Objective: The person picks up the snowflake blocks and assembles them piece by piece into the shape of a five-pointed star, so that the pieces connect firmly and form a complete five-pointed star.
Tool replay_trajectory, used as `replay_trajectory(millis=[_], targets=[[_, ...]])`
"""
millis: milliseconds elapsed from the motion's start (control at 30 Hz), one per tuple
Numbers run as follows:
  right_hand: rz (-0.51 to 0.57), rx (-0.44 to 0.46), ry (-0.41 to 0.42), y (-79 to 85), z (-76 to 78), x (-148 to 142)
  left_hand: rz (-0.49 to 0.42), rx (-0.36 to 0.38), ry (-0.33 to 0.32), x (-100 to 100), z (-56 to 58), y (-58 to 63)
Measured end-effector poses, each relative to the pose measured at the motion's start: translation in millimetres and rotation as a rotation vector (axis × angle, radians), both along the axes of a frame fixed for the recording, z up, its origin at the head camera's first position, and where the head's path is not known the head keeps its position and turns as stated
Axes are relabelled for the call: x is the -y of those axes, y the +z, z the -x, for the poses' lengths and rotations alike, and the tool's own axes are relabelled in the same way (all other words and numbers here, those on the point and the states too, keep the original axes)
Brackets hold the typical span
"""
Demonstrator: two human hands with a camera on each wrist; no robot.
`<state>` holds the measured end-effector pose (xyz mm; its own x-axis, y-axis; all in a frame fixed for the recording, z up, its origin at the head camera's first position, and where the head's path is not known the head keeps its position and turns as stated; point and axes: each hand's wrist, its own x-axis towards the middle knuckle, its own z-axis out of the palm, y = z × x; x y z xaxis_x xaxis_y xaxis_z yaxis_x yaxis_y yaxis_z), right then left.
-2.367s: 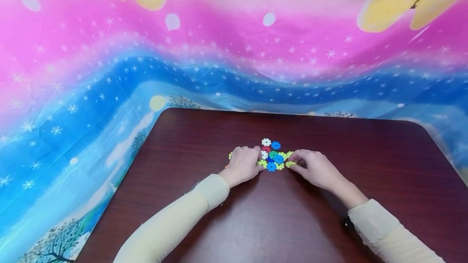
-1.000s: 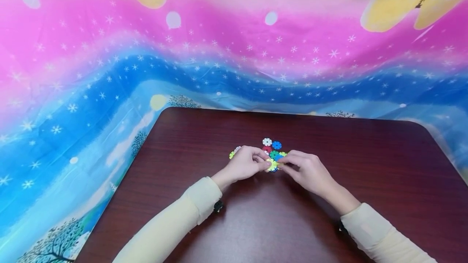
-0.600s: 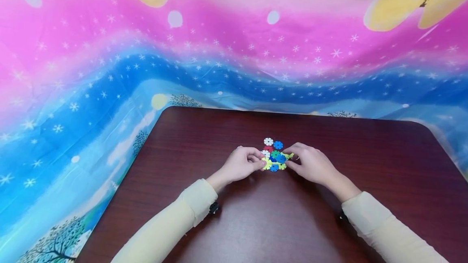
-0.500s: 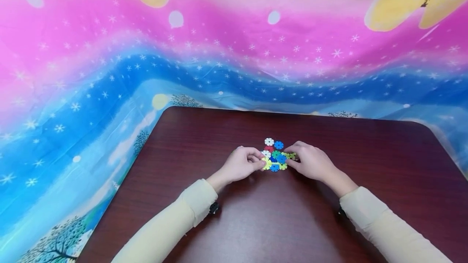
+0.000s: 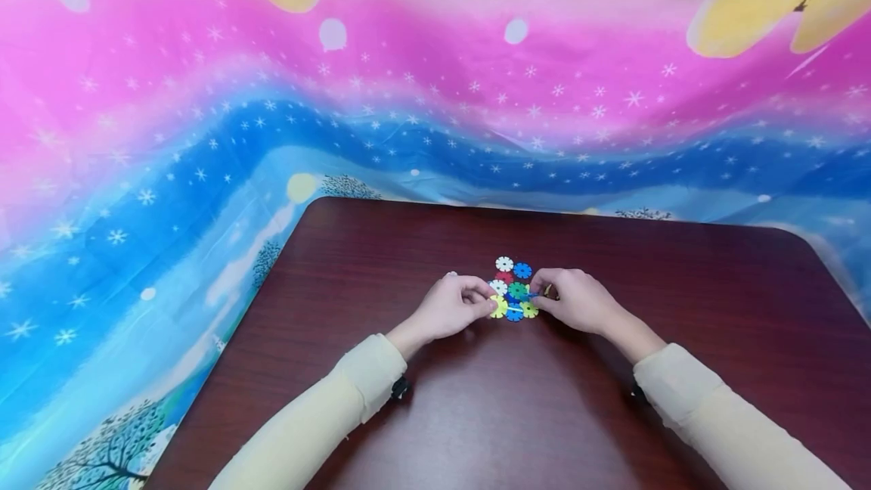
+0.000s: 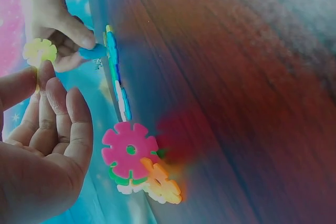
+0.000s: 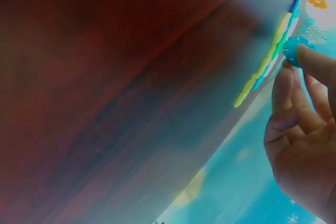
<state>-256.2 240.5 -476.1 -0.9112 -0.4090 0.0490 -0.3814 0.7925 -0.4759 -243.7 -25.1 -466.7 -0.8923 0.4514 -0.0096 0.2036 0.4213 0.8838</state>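
Observation:
My left hand (image 5: 456, 306) pinches a yellow notched plastic disc (image 6: 40, 52) between thumb and forefinger, above the table. A second yellow disc, edge-on, seems joined to it in the head view. My right hand (image 5: 577, 299) pinches a blue notched disc (image 7: 297, 51), lifted just over the loose pile. Between the hands lie a green disc (image 5: 519, 290), white discs (image 5: 504, 264), a red disc (image 5: 503, 277), another blue disc (image 5: 522, 270) and a yellow-green disc (image 5: 529, 309). The right fingers partly hide the pile's right end.
In the left wrist view a pink disc (image 6: 129, 149) and an orange disc (image 6: 160, 181) appear with green and white pieces; the left hand hides them in the head view. The dark wooden table (image 5: 469, 414) ends at a patterned cloth backdrop (image 5: 435, 119).
My right hand brought a yellow disc against the left hand's yellow disc, then let it go and moved back right. It has now picked a blue disc off the pile.

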Motion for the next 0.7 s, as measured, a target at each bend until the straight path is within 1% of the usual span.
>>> replay_trajectory(millis=[100, 167, 267, 333, 433, 700], targets=[[0.087, -0.048, -0.011, 4.8, -9.7, -0.1, 0.022, -0.026, -0.008, -1.5, 1.3, -0.4], [0.147, -0.094, 0.002, 8.9, -16.2, 1.3, 0.031, -0.034, -0.017, -2.4, 1.9, -0.9], [0.204, -0.166, 0.060, 14.8, -24.1, 4.7, 0.038, -0.034, -0.026, -3.2, 1.9, -0.3], [0.222, -0.206, 0.103, 17.0, -27.6, 6.7, 0.038, -0.031, -0.034, -3.6, 1.3, 1.2], [0.228, -0.245, 0.145, 18.4, -30.6, 7.6, 0.032, -0.034, -0.044, -4.6, 0.5, 3.4], [0.232, -0.280, 0.194, 19.4, -32.0, 5.7, 0.040, -0.047, -0.064, -7.6, -0.1, 5.1]])
